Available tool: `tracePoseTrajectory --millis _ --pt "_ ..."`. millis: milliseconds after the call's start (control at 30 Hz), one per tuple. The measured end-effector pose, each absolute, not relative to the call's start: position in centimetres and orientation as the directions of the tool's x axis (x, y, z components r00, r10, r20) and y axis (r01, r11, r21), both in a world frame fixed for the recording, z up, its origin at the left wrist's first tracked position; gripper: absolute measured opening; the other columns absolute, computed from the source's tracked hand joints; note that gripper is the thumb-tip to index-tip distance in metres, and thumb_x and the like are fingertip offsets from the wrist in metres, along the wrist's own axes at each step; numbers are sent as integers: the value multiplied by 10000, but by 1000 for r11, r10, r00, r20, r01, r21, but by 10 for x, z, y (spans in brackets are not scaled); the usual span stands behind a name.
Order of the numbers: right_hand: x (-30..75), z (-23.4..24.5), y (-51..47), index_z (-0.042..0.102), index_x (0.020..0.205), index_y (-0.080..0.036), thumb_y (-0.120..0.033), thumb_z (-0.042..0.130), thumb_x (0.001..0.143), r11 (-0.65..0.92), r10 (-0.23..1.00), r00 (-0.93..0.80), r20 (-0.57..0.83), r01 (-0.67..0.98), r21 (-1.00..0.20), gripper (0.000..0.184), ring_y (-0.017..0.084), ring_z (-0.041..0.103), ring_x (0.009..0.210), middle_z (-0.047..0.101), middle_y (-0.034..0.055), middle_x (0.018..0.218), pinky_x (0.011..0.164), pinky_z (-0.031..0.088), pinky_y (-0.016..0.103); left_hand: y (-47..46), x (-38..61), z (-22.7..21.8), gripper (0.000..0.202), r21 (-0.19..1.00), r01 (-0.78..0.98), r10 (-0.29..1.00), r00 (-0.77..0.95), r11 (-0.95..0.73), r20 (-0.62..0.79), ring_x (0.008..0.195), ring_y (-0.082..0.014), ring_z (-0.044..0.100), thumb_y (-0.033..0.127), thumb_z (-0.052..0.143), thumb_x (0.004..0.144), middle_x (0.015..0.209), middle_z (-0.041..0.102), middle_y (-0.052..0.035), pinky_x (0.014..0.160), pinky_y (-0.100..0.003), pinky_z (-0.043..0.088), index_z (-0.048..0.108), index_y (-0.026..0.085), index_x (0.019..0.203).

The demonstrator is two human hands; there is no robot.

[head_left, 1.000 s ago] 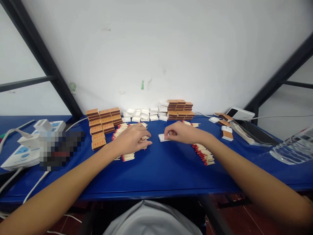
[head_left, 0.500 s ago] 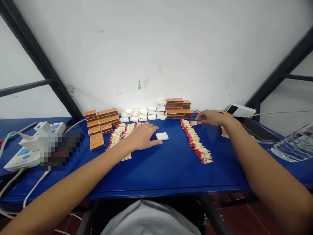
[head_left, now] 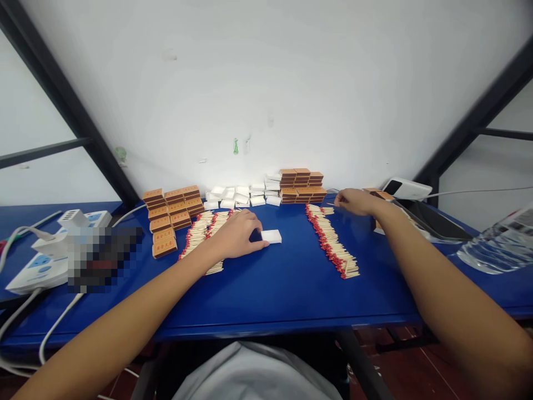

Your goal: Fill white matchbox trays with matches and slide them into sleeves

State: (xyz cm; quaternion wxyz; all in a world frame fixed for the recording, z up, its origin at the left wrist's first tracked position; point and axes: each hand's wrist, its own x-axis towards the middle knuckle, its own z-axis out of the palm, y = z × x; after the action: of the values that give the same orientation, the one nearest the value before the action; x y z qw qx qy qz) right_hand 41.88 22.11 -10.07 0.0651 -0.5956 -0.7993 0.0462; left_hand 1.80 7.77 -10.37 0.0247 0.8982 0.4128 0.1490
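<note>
Work seems to be at the picking-up step: the right hand point(head_left: 353, 201) reaches in near the back edge of the glossy blue counter point(head_left: 266, 294), its fingertips bunched, and a thin, pale wooden stick point(head_left: 330, 204) shows at them, though whether it is pinched or merely lies there I cannot tell. The left hand point(head_left: 241, 233) lies nearer the middle, thumb and fingers spread apart by the left end of a small, white, rectangular cardboard tray point(head_left: 271, 237); contact looks likely, but no firm grip can be made out. The next move, I judge, calls for a fine fingertip pinch on the right, so neighbouring sticks are not dragged along, and a light steadying touch on the left, since so slight a tray would probably slide. That tray rests flat, between the counter's front and back edges, plain white and neat-edged; whether its hollow faces up is too small to tell. Beside the right hand, a slanting row of red-tipped wooden matches point(head_left: 331, 239) runs from the back edge toward the front edge, heads to the left. More red-tipped wooden matches point(head_left: 195, 236) lie in bands partly hidden by the left hand. Along the back edge, jumbled white cardboard trays point(head_left: 233, 197) adjoin a stepped stack of orange-and-brown cardboard matchboxes point(head_left: 302, 186); printed orange cardboard matchboxes point(head_left: 164, 222) stand toward the back left corner.
</note>
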Motion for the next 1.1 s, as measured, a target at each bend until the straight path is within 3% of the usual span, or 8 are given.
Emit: tracePoseTrajectory --millis 300,467,567,867,1100 --pt "413 -97 214 705 870 -192 -108 653 848 342 931 -362 -44 908 -243 101 254 676 865 785 148 988 790 487 349 66 16 -103 308 133 707 714 655 -695 247 1144 -307 629 478 734 985 1131 734 -114 1036 -470 500 758 179 1055" --pt "413 -100 213 727 1007 -175 -255 716 899 368 921 -388 -17 884 -288 135 257 675 901 772 161 1054 803 486 361 67 16 -103 304 92 704 701 667 -704 254 1133 -311 640 471 716 994 1121 737 -119 1039 -474 498 764 179 1067" --pt "413 -102 214 733 962 -171 -319 753 897 355 925 -378 -28 890 -288 163 260 666 876 774 179 1023 790 480 373 67 15 -102 324 82 716 711 660 -693 242 1144 -320 642 488 698 1003 1123 742 -118 1062 -488 486 768 182 1081" --pt "412 -99 210 706 873 -197 -325 779 873 318 931 -357 -77 896 -311 147 261 688 867 791 129 949 762 496 354 65 16 -99 347 50 726 717 663 -686 214 1141 -321 645 477 694 1010 1119 737 -134 1063 -481 498 762 155 1119" --pt "409 -89 202 745 872 -163 -204 722 887 303 931 -349 -111 903 -304 50 248 682 873 795 162 956 777 474 353 67 15 -101 305 36 716 702 671 -697 239 1123 -319 650 464 705 1004 1088 737 -127 1033 -471 502 760 174 1080"
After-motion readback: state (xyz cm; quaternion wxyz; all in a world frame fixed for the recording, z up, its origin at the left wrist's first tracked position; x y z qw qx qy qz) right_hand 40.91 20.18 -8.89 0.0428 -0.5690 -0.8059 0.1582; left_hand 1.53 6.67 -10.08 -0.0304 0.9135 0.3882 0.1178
